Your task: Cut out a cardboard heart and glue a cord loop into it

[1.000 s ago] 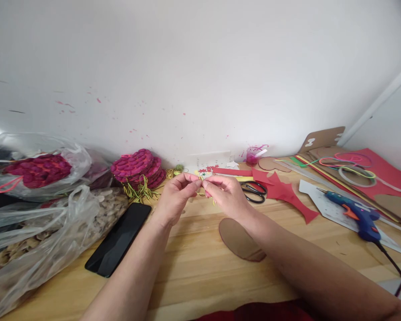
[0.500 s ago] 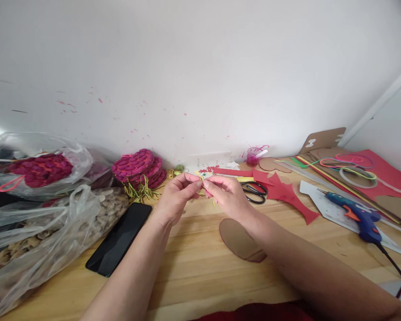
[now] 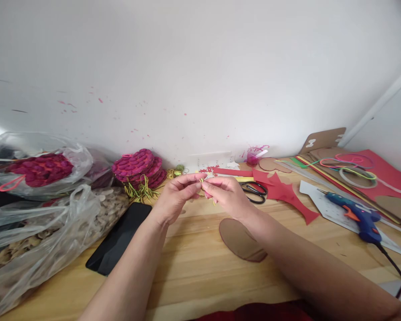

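My left hand [image 3: 178, 196] and my right hand [image 3: 225, 191] meet fingertip to fingertip over the wooden table. Between them they pinch a thin yellow-green strand of yarn [image 3: 201, 180], mostly hidden by the fingers. A short end of it hangs below my right fingers. Beneath my right forearm lies a brown cardboard piece [image 3: 242, 240] with a dark rim, partly covered by the arm. Black-handled scissors [image 3: 255, 191] rest just right of my right hand. Left of my left hand, similar yarn strands [image 3: 142, 191] trail from a stack of magenta discs [image 3: 137, 166].
A black phone [image 3: 120, 238] and plastic bags [image 3: 63, 223] of brown pieces stand at left. Red paper scraps [image 3: 290, 196], a blue glue gun [image 3: 357, 216] with its cord, and coloured cords [image 3: 350, 162] lie at right. The white wall [image 3: 200, 80] closes off the back.
My fingers have shifted slightly and stay pinched together on the yarn. Nothing else on the table has visibly moved.
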The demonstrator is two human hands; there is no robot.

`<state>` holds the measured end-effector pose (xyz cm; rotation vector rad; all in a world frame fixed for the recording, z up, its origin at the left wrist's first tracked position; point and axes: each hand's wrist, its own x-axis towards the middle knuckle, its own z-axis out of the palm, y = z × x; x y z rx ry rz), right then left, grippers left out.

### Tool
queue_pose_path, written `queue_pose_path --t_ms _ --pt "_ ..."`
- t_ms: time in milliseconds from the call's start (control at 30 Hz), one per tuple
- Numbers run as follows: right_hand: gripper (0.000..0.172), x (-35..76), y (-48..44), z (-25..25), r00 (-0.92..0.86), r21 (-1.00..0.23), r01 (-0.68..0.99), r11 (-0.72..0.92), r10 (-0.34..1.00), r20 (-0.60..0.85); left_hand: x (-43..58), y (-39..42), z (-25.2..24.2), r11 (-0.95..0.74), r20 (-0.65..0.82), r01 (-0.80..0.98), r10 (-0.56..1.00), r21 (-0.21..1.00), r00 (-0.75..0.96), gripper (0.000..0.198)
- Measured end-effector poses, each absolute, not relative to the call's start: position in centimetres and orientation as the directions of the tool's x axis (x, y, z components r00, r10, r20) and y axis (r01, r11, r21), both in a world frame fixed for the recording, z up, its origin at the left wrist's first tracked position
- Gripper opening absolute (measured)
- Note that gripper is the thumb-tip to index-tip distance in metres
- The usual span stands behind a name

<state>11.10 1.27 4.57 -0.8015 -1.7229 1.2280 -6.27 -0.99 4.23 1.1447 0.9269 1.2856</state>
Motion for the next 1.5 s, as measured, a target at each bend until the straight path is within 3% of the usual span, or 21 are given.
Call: queue_pose_path --t_ms 300,567,800,1000,1133,1500 --pt "0.030 10.9 1.1 4.7 -0.457 -0.990 -0.097 0.105 0.878 0.138 -6.3 -0.9 4.0 -0.062 0.103 -0.287 0.986 0.956 0.130 0.018" --pt "0.026 10.6 1.0 5.0 -0.448 -0.988 -0.152 0.011 0.890 0.079 -6.4 -0.9 4.1 -0.065 0.113 -0.277 0.980 0.959 0.161 0.020" --pt "0.026 10.8 1.2 4.7 -0.452 -0.996 -0.070 0.060 0.888 0.085 -6.5 -1.0 4.6 -0.133 0.159 -0.163 0.974 0.978 0.159 0.020" --pt "0.030 11.2 1.5 4.1 -0.481 -0.953 0.107 0.285 0.853 0.202 -6.8 -1.1 5.0 -0.230 0.223 0.045 0.966 0.972 0.128 0.021" --pt "0.034 11.2 1.6 4.0 -0.507 -0.940 0.124 0.319 0.834 0.216 -7.2 -1.1 5.1 -0.258 0.244 0.179 0.965 0.949 0.097 0.026" --pt "0.035 11.3 2.0 3.4 -0.564 -0.910 0.205 0.360 0.803 0.190 -7.6 -1.2 5.6 -0.194 0.169 0.253 0.979 0.948 0.116 0.026"
